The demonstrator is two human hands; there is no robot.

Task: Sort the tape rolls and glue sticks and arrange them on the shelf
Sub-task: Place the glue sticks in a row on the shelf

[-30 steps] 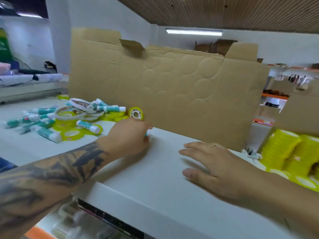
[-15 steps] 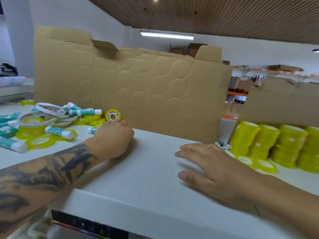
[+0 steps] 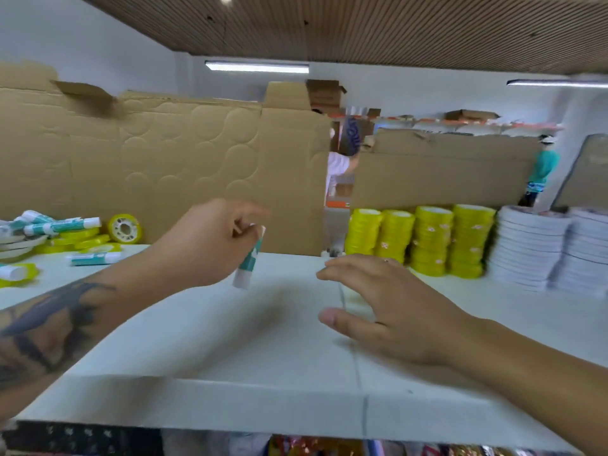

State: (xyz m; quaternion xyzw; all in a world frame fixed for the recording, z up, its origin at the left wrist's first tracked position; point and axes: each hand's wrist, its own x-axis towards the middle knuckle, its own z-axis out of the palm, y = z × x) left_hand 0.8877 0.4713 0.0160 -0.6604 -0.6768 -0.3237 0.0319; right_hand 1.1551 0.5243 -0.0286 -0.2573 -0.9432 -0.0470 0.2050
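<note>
A: Left hand (image 3: 204, 245)?
B: Grip closed round a glue stick (image 3: 249, 260), held tilted above the white shelf (image 3: 184, 343), off its surface.
A: Right hand (image 3: 391, 311)?
B: Fingers spread, loose, low over the shelf; contact unclear.
A: The stick?
B: Teal label, white ends. Print too blurred to read.
A: Elsewhere?
B: Yellow tape stacks (image 3: 424, 240) far right.

I see one glue stick (image 3: 249, 258), teal with a white cap end, hanging tilted above the white shelf (image 3: 204, 343). At far left lies a loose heap of glue sticks (image 3: 62, 224) and yellow tape rolls (image 3: 86, 240), with one yellow roll (image 3: 125, 229) standing on edge. At right stand four stacks of yellow tape rolls (image 3: 422, 240), just beside two stacks of white tape rolls (image 3: 552, 250).
</note>
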